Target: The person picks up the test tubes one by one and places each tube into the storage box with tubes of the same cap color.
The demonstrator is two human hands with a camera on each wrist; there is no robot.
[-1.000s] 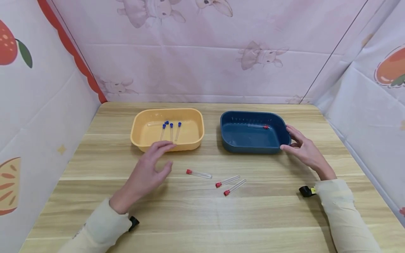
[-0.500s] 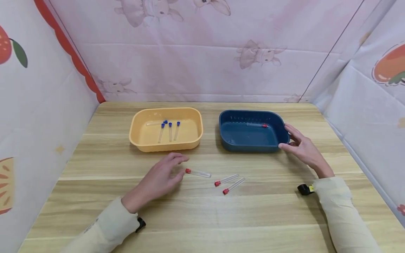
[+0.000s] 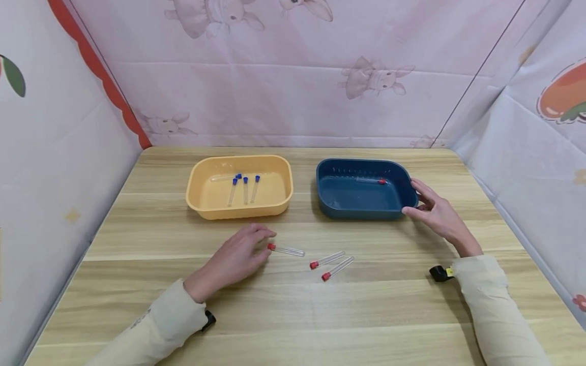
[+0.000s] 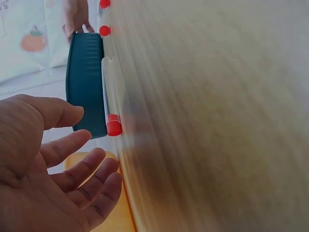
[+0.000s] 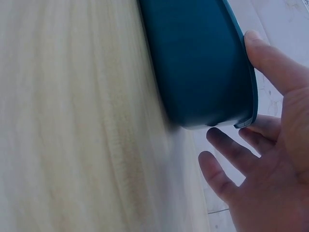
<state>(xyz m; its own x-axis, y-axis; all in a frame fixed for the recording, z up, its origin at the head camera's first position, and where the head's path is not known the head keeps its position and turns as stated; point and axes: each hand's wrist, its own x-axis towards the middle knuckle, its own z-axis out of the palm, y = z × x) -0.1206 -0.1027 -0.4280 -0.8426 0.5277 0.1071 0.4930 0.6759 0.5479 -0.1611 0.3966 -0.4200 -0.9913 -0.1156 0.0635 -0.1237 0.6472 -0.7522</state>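
My left hand [image 3: 235,258] is low over the table, thumb and fingers apart, at the red cap of a clear test tube [image 3: 290,251]. In the left wrist view the fingers are spread with nothing between them, and the test tube [image 4: 112,96] lies just beyond the fingertips. Two more red-capped test tubes [image 3: 328,260] lie side by side to the right. My right hand [image 3: 438,217] rests at the right end of a dark blue basin [image 3: 366,214]. Its thumb [image 5: 265,53] touches the rim, and the fingers extend around the basin's end. One red-capped tube [image 3: 368,180] lies inside.
A yellow basin [image 3: 240,212] stands at the back left, holding several blue-capped test tubes [image 3: 245,190]. Patterned fabric walls [image 3: 284,107] rise behind and beside the wooden table [image 3: 302,315].
My left hand has moved right and toward me, from the yellow basin's front rim to the nearest red-capped test tube. The right hand stays at the blue basin.
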